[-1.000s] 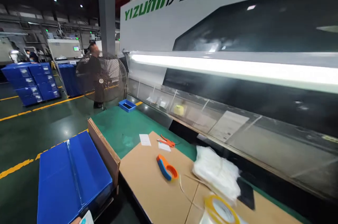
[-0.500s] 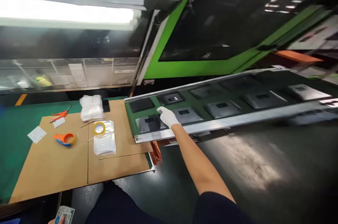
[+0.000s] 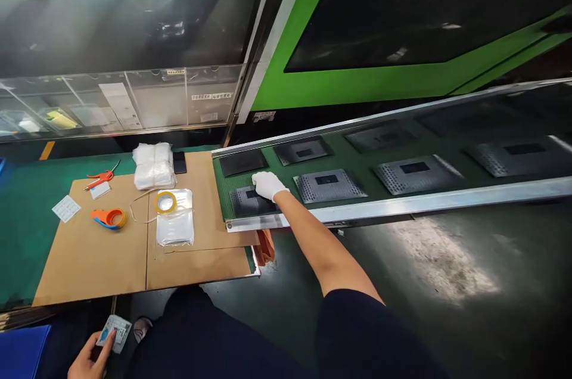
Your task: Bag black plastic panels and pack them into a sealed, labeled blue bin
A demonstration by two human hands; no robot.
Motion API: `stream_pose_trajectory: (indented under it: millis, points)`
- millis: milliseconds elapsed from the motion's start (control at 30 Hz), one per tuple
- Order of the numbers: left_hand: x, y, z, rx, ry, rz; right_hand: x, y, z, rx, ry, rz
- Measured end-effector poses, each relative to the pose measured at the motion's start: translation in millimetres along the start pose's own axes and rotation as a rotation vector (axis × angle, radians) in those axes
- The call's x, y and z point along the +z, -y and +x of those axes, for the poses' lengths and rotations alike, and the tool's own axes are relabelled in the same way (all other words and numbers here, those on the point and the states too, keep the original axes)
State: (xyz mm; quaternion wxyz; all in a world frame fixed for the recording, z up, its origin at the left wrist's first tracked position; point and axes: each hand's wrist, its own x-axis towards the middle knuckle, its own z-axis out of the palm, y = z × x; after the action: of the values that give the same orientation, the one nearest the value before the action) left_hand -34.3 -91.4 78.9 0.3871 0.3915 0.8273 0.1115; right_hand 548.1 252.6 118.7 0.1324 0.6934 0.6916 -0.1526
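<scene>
My right hand (image 3: 268,186), in a white glove, reaches over the near left end of the green conveyor belt (image 3: 281,185). Its fingers are pressed together at a dark perforated panel (image 3: 250,200); whether they grip it is hidden. A plain dark panel (image 3: 243,162) lies just behind. More perforated panels, among them one to the right (image 3: 329,185), rest along the belt. At the lower left, my bare left hand (image 3: 95,355) pinches a small stack of printed labels (image 3: 115,332) between thumb and finger.
Cardboard (image 3: 98,260) covers part of the green table, left of the belt. On it are clear bags (image 3: 175,227) with a yellow tape roll (image 3: 165,202), an orange tape dispenser (image 3: 109,218), orange snips (image 3: 102,176), and a white bag bundle (image 3: 154,165). Metal rails (image 3: 384,207) edge the belt.
The view has shifted, bringing my left hand and the labels further into sight. My right hand has moved slightly left over the nearest panel. Panels on the right appear larger.
</scene>
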Motion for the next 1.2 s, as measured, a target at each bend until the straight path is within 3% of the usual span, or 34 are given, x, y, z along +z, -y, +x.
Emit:
stream_pose_trajectory:
  millis: [100,267,333,400,467,500,600,700,800,933,1067,1133,1200]
  points:
    - [2.6,-8.4,-8.5,-0.033,-0.017,0.006,-4.0,2.8,3.4,0.012,0.000,-0.013]
    - [2.6,-19.9,-22.4,0.037,-0.054,-0.044,-26.8,8.8,9.5,0.015,-0.073,-0.047]
    - [0.1,-19.4,-24.3,0.032,-0.054,-0.076,-34.6,23.1,11.5,0.006,-0.175,-0.034]
    - [-2.7,-15.1,-23.5,0.014,-0.056,-0.095,-31.5,54.8,6.9,-0.043,-0.322,0.037]
    - [-5.3,-7.6,-21.0,0.010,-0.062,-0.097,-11.4,104.8,-8.6,-0.123,-0.396,0.149]
    - [-6.6,-2.9,-19.5,0.015,-0.067,-0.095,5.4,134.2,-19.7,-0.158,-0.353,0.195]
    - [-11.7,13.7,-16.6,0.021,-0.071,-0.092,73.6,217.3,-55.4,-0.132,-0.070,0.267]
    - [-19.8,31.1,-17.4,-0.015,-0.075,-0.091,140.8,260.2,-76.2,-0.087,0.076,0.278]
    - [-29.4,44.8,-20.4,-0.048,-0.093,-0.107,183.2,263.1,-78.9,-0.035,0.147,0.328]
    - [-41.6,53.6,-19.9,-0.041,-0.097,-0.100,203.6,259.2,-77.8,0.025,0.137,0.481]
    - [-53.0,62.2,-9.8,-0.045,-0.085,-0.085,193.3,267.2,-80.6,0.126,-0.025,0.756]
    - [-56.4,71.1,-1.2,-0.100,-0.083,-0.050,175.5,262.9,-70.9,0.199,-0.175,0.933]
    - [-55.6,82.3,8.2,-0.105,-0.052,-0.003,149.3,243.6,-49.1,0.296,-0.354,1.123]
